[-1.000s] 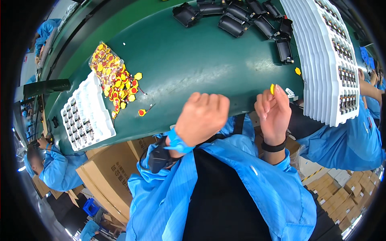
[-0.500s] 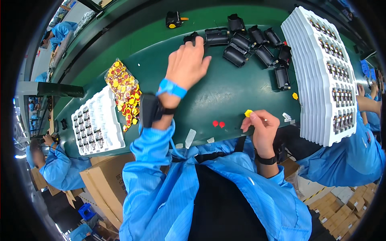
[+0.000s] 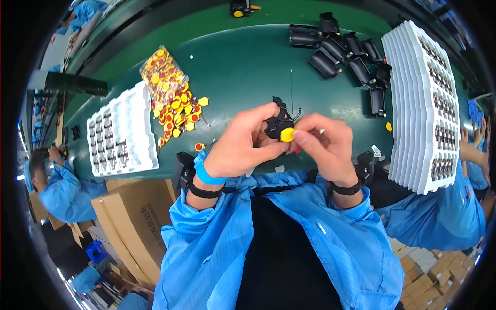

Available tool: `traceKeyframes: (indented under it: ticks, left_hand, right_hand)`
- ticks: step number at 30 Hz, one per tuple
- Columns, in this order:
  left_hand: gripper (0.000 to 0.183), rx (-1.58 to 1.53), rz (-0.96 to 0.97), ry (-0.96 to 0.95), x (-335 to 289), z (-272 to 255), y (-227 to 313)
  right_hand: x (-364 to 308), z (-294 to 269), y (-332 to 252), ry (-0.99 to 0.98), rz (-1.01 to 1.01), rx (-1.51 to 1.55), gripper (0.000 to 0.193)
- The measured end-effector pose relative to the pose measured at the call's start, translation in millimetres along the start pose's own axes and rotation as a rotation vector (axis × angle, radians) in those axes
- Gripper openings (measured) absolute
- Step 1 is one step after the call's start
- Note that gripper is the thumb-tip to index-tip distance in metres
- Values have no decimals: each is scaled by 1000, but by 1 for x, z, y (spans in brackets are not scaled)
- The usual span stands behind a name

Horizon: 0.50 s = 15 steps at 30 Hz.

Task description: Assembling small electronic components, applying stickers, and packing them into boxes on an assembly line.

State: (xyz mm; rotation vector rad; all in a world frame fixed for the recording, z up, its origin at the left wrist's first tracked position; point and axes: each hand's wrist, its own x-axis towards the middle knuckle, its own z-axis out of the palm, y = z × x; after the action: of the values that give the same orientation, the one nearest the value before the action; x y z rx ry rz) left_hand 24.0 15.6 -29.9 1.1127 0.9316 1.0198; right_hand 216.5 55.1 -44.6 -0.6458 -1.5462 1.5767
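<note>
Holding a small black plastic part [image 3: 277, 125] up in front of my chest, above the near edge of the dark green tabletop [image 3: 243, 67], I have my left hand [image 3: 242, 143] wrapped around it from the left, fingers [image 3: 261, 114] clenched on its body. My right hand [image 3: 324, 145] meets it from the other side, thumb and forefinger pinched on a little yellow cap [image 3: 287, 135] that sits right against the black part's lower edge. Thin dark wires stick out of the part's top.

Off to my left on the tabletop, a clear bag of yellow and red caps [image 3: 166, 93] spills a few loose pieces beside it, and just past that lies a white moulded tray [image 3: 121, 135] with small dark pieces in its pockets. Far across, a cluster of black housings [image 3: 343, 49] lies in a heap. On my right, a stack of white trays [image 3: 421, 103] stands tall. A single yellow cap [image 3: 388, 126] lies near that stack. Brown cardboard boxes [image 3: 134, 222] sit below the tabletop's edge at my left.
</note>
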Motion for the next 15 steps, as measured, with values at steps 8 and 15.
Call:
traceKeyframes:
  ticks: [8, 15]
  left_hand:
    - [25, 419, -18, -73, -18, -20, 17]
    - [22, 360, -15, -138, -17, -22, 22]
  right_hand:
    - [12, 7, -16, -185, -195, -509, 6]
    - [10, 11, -23, -113, -110, -509, 7]
